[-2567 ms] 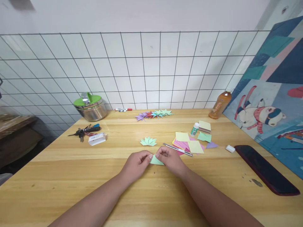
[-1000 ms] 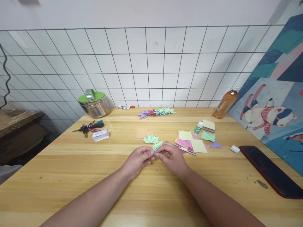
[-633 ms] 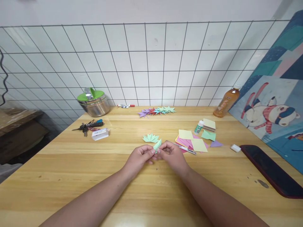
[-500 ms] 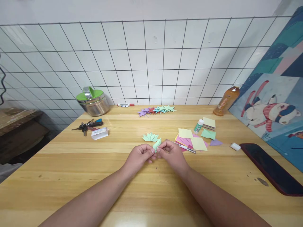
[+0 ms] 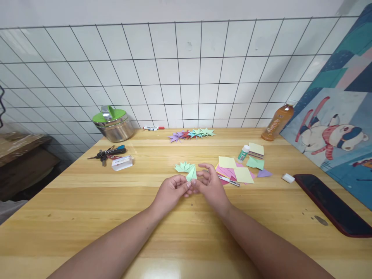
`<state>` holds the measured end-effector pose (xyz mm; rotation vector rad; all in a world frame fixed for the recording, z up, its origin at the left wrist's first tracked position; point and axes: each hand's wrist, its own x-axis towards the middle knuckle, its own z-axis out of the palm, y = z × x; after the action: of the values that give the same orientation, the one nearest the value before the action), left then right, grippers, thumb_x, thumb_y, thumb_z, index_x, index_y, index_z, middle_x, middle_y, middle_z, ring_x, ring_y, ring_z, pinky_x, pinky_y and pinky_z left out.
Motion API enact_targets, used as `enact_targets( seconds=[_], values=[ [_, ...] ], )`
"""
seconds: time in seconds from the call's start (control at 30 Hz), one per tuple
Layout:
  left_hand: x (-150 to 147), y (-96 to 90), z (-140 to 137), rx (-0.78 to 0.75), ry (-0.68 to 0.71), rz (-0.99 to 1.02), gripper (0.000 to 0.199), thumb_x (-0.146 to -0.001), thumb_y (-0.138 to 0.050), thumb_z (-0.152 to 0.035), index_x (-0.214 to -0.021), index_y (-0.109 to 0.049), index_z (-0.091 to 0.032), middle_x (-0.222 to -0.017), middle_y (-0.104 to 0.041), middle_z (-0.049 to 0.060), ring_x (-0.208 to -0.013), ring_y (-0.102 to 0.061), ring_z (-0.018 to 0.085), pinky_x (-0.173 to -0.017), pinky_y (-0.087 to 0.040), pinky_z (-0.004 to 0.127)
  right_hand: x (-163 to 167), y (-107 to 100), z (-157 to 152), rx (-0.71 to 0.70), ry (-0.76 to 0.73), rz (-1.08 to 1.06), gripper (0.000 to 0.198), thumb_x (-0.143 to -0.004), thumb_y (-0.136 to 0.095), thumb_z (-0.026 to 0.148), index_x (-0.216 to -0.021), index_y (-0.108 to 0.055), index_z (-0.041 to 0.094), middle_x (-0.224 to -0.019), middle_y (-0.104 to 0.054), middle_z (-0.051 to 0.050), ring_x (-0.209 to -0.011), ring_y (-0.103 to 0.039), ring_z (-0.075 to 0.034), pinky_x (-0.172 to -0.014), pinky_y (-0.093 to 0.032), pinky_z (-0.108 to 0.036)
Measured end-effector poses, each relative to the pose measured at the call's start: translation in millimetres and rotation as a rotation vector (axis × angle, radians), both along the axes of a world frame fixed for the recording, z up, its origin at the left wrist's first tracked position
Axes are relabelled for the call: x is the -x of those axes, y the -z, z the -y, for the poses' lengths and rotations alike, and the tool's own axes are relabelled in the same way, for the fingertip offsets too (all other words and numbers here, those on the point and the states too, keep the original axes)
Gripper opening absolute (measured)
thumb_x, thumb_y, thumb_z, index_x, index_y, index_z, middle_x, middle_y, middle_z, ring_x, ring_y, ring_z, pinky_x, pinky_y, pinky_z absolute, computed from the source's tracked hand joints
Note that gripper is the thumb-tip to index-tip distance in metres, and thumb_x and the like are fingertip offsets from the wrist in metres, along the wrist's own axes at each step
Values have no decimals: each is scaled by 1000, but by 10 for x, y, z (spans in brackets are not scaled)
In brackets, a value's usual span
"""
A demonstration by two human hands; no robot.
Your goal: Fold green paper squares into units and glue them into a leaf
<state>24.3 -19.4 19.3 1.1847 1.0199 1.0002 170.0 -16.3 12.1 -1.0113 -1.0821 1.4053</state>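
Observation:
Between my hands, above the wooden table (image 5: pixel 122 217), is a small folded piece of light green paper (image 5: pixel 192 173) with a crease fanning toward its top. My left hand (image 5: pixel 173 190) pinches its lower left edge between thumb and fingers. The thumb of my right hand (image 5: pixel 211 186) presses at the paper's lower right corner, while its other fingers are lifted and curved beside it. Just behind lies a fan of joined green folded paper pieces (image 5: pixel 183 167). A craft knife (image 5: pixel 229 181) rests on pink and yellow paper sheets (image 5: pixel 228 172) close to my right hand.
A glue stick (image 5: pixel 243 153), paper stack (image 5: pixel 256 149), eraser (image 5: pixel 288 178) and phone (image 5: pixel 331 203) lie rightward, with a bottle (image 5: pixel 277 123) behind. Keys (image 5: pixel 107 154), a small box (image 5: pixel 122 163) and a green-lidded pot (image 5: pixel 114 126) stand left. Folded paper stars (image 5: pixel 193 134) and a marker (image 5: pixel 154 128) lie by the wall.
The green paper has turned and now shows a broader, creased face. My right hand's fingers have opened up and away from its upper part; the left keeps its pinch.

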Motion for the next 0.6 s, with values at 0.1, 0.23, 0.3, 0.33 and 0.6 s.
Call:
enact_targets(
  seconds=[0.1, 0.23, 0.3, 0.33, 0.6],
  values=[
    [-2, 5, -2, -4, -45, -9, 29, -64, -73, -38, -68, -59, -13, -59, -63, 0, -54, -57, 10, -54, -45, 21, -5, 27, -17, 98, -48, 36, 47, -63, -73, 37, -101, -53, 20, -84, -62, -1, -62, -60, -12, -50, -50, -24],
    [14, 24, -16, 4, -67, -17, 30, -63, -73, -38, -67, -58, -13, -57, -63, 0, -53, -56, 9, -53, -46, 21, -15, 46, -31, 101, -80, 67, 32, -61, -72, 42, -70, -60, 14, -66, -60, 0, -57, -55, -10, -50, -46, -21],
    [20, 31, -19, 17, -65, -25, 30, -64, -72, -38, -67, -57, -13, -59, -63, 0, -53, -57, 10, -53, -46, 21, -16, 43, -33, 110, -70, 63, 32, -59, -74, 43, -68, -61, 14, -65, -60, 1, -56, -53, -9, -51, -47, -22],
    [21, 33, -19, 24, -64, -29, 29, -64, -72, -37, -67, -57, -13, -59, -63, 0, -54, -57, 10, -53, -47, 21, -16, 38, -33, 116, -67, 69, 33, -58, -74, 43, -67, -61, 14, -64, -59, 1, -55, -53, -9, -51, -47, -22],
    [24, 59, -11, 64, -24, -32, 27, -65, -72, -35, -66, -57, -13, -61, -65, 2, -54, -60, 11, -53, -46, 21, 0, -22, -12, 158, -36, 66, 31, -57, -74, 39, -57, -53, 16, -57, -54, 4, -53, -53, -9, -59, -50, -26]
  ],
)
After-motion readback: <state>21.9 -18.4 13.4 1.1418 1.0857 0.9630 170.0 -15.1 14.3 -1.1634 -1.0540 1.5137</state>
